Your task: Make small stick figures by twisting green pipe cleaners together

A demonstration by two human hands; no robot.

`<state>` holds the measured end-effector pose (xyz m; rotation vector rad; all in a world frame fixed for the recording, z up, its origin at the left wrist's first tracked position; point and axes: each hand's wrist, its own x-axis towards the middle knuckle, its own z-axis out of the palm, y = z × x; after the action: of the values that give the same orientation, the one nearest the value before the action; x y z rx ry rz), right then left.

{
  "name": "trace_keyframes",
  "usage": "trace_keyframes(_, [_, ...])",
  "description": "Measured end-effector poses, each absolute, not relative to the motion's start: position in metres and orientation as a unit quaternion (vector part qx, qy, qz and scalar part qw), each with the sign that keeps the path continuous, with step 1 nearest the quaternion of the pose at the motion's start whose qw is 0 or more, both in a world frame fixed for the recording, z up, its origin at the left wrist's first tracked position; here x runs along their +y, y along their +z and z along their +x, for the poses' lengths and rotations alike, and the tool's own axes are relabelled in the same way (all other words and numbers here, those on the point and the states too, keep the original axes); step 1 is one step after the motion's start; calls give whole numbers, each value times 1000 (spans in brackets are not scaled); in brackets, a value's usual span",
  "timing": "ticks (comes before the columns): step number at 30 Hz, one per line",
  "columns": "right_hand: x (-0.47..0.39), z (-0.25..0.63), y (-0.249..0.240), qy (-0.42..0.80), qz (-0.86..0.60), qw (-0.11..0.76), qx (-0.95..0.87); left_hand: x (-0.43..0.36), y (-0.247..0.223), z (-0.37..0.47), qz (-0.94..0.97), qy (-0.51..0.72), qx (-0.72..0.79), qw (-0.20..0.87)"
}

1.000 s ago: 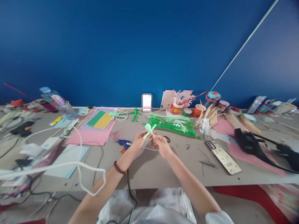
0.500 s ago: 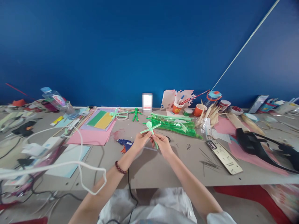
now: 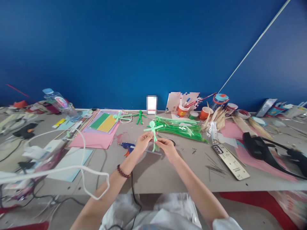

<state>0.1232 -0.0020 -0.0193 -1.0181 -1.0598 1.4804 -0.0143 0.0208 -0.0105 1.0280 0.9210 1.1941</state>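
Head view: your left hand (image 3: 144, 143) pinches pale-green, fuzzy pipe-cleaner figure (image 3: 153, 130) near waist; your right hand (image 3: 168, 149) pinches its lower part. Figure sits between hands, head up. Likely featherlight, bendable, hardly slippery; twisted torso seems firmest hold. Blue glue gun (image 3: 129, 146) lies beside left hand.

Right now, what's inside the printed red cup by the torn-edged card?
Pens and red sticks poke above the rim of the printed red cup. Its wall covers their lower ends and anything else down there.
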Motion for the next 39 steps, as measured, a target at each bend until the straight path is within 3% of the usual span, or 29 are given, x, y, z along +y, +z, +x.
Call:
trace_keyframes(15, [5,127,-25,536,-451,533,-475,18,-8,-16,546,494,461,495])
trace_keyframes(25, [0,124,-26,491,-438,528,-537,11,-11,-15,706,489,464,218])
trace_keyframes(32, [4,123,-25,552,-442,534,-463,5,-17,-16,787,396,472,38])
trace_keyframes(39, [0,121,-27,527,-436,562,-466,6,-18,-18,836,333,430,-75])
